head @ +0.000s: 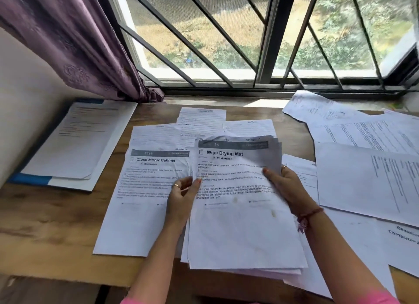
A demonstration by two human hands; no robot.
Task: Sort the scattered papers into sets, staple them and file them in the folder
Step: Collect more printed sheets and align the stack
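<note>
I hold a stack of printed sheets (242, 224) above the wooden desk; its top page is headed "Wipe Drying Mat". My left hand (181, 197) grips the stack's left edge, thumb on top. My right hand (285, 185) grips the right edge, thumb on the page. Left of the stack a sheet headed "Close Mirror Cabinet" (140, 201) lies flat on the desk. More sheets (201, 120) lie behind it. An open blue and white folder (106, 149) with papers in it lies at the far left. No stapler is in view.
Several loose printed pages (367, 179) are spread over the right side of the desk (45, 222). A purple curtain (74, 42) hangs at the back left. A barred window (249, 42) runs along the back edge.
</note>
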